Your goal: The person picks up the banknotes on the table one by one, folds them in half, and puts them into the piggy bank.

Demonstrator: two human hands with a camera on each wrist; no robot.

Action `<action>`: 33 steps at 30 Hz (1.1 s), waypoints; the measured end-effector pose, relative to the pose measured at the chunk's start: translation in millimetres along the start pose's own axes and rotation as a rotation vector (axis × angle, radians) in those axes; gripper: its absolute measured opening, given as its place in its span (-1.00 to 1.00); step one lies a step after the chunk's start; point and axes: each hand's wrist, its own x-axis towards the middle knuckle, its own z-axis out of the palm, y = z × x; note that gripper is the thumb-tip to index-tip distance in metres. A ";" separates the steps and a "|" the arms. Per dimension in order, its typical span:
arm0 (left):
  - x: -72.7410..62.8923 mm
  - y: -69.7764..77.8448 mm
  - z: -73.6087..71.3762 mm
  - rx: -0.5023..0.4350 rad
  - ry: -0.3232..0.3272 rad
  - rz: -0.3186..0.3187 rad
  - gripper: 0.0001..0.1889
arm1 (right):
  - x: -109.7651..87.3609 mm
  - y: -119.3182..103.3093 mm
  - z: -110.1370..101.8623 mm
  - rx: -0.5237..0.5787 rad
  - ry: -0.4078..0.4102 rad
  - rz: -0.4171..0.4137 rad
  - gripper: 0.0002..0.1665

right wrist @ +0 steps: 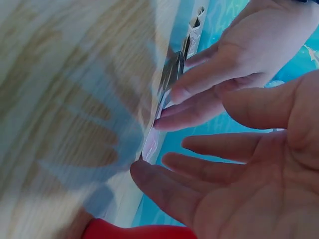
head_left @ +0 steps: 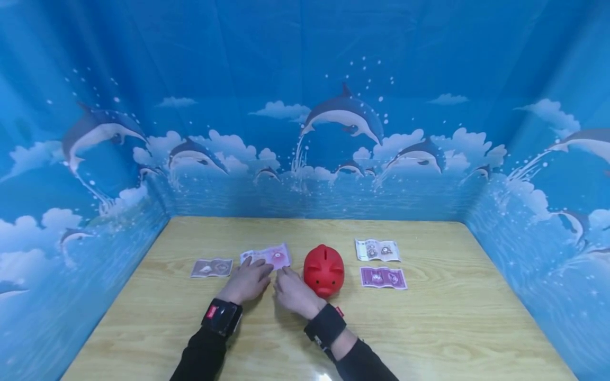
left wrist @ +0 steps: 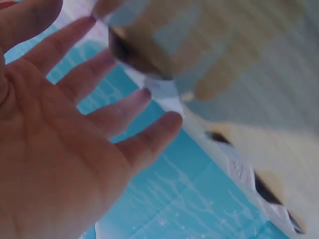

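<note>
A pink-purple banknote [head_left: 278,256] lies on the table left of a red piggy bank [head_left: 324,270]. Over the note's lower left part rests my left hand [head_left: 247,280], its fingers spread and fairly straight in the left wrist view. My right hand [head_left: 294,292] is between that note and the piggy bank. In the right wrist view its fingers [right wrist: 164,186] are loosely extended, a fingertip right at the note's near edge, and nothing shows in its palm. The piggy bank has a coin slot on its back and its snout points toward me.
A brownish banknote [head_left: 212,268] lies left of my left hand. Right of the piggy bank are a pale banknote [head_left: 378,250] and, nearer me, a purple banknote [head_left: 383,278]. The wooden table [head_left: 452,328] ends at a blue dolphin-print curtain [head_left: 238,196] behind and on both sides.
</note>
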 end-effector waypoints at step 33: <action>-0.6 -6.7 -4.8 -0.030 0.093 -0.013 -0.59 | 3.8 5.6 3.5 0.163 -0.101 0.047 -0.62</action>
